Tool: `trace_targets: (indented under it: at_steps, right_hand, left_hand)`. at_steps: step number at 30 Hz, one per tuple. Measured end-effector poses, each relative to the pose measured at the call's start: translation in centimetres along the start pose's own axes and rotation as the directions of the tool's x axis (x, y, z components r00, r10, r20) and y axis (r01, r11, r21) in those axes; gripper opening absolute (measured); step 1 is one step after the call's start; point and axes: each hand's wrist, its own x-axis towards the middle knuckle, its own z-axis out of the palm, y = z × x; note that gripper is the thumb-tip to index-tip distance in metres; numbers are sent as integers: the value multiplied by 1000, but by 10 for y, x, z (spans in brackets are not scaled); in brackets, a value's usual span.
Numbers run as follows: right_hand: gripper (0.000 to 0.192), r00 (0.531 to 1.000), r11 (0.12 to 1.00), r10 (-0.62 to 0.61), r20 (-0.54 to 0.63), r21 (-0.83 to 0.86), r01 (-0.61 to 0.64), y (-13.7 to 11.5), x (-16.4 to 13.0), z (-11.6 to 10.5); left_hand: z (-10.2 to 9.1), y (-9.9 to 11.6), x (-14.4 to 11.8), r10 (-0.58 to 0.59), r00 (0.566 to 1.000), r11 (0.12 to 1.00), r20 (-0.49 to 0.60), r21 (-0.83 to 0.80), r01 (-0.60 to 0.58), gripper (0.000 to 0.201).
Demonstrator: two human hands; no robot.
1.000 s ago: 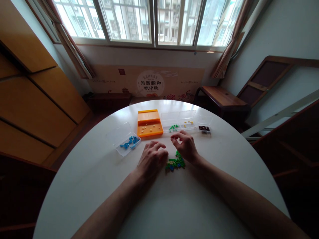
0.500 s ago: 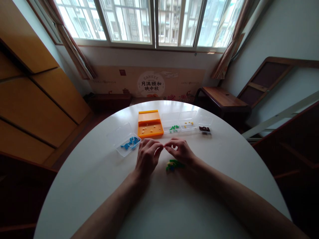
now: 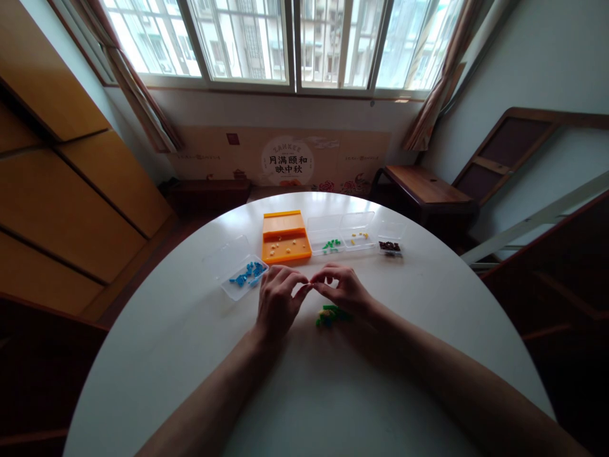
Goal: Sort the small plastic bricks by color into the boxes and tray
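White round table (image 3: 333, 393) under the window: my left hand (image 3: 276, 301) and right hand (image 3: 345, 291) meet fingertip to fingertip, pinched on something too small to identify, just behind the small green brick cluster (image 3: 330, 315). Pieces seem mid-joining; pressing squarely comes next.

Round white table (image 3: 157, 355). Near its far edge: an open orange box (image 3: 286, 237) with small yellow bits, then to its right a clear box (image 3: 326, 234) with green bits, another clear box (image 3: 360, 230) with yellow bits, and a small clear box (image 3: 391, 240) with dark bits. Toward the far-left edge: a clear box (image 3: 236, 268) with blue bits, lid open. Beyond the table: window (image 3: 290, 41), curtains (image 3: 137, 95), wooden bench (image 3: 425, 185).
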Motion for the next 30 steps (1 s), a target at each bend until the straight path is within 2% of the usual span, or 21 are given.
trace_targets:
  at_steps: [4, 11, 15, 18, 23, 27, 30]
  right_hand:
    - [8, 1000, 1000, 0, 15, 29, -1, 1, 1, 0]
    - [5, 999, 1000, -22, 25, 3, 21, 5, 5, 0]
    - [8, 996, 984, -91, 6, -153, 90, 5, 17, -2]
    - [10, 995, 949, -102, -4, -301, 96, 6, 33, 0]
    - [10, 987, 917, -111, -114, -395, 57, 4, 68, 8]
    - [15, 972, 945, -91, -215, -328, 15, 2, 87, 14]
    - [15, 966, 958, -80, -245, -285, 7, 3, 85, 15]
  left_hand:
    - [-1, 1, 0, 15, 1000, 1000, -15, 3, -14, 15]
    - [1, 0, 0, 0, 1000, 999, 18, 32, 0, 11]
    - [1, 1, 1, 15, 999, 999, 30, 38, -16, 12]
    - [-1, 1, 2, 12, 999, 999, 35, 36, -13, 12]
    - [-2, 2, 1, 47, 998, 998, 32, 29, -48, 12]
    - [-3, 2, 0, 28, 998, 999, 49, 27, -29, 14]
    - [-2, 1, 0, 19, 998, 999, 51, 28, -21, 14]
